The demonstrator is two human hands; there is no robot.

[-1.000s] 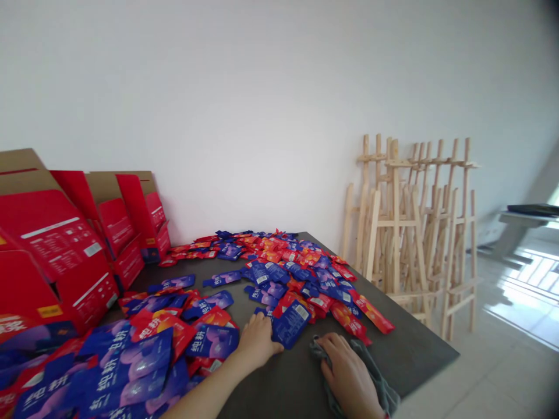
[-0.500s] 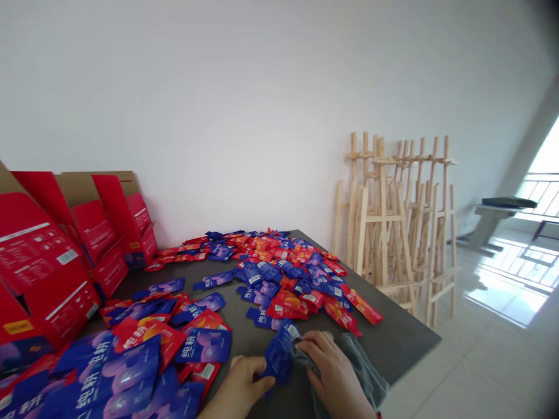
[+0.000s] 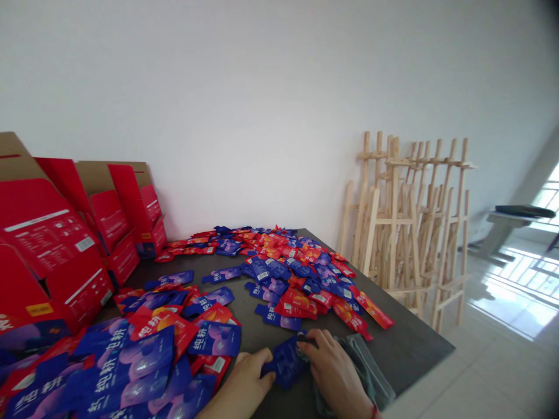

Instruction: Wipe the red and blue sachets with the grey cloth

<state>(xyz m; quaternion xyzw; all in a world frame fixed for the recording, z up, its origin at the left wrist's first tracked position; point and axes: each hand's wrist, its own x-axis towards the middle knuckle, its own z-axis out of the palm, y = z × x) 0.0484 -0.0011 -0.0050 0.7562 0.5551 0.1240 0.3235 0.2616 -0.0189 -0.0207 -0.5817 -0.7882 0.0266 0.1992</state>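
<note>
Here, at six o'clock, the left hand (image 3: 248,378) pinches a blue pouch (image 3: 286,362), the right hand (image 3: 334,368) pinching grey cloth (image 3: 371,375) against it.

The person's L hand (image 3: 250,377) is showing bare, w/ rounded fingertips; the thumb & index finger are showing clearest, the thumb looking shorter & thicker. The L wrist (image 3: 220,404) is also showing bare, the skin running smooth & unmarked-looking down to the bottom edge of the view.

The R hand (image 3: 335,368) is likewise showing bare, w/ slim fingers, a broad back & faint creasing at the knuckles. Around the R wrist (image 3: 364,409) the person is wearing a thin, bright red band (image 3: 374,411), only a short bit of it showing at the bottom edge; it's prob. a cord or slim bracelet, but the view's too small & soft to be sure.
</note>
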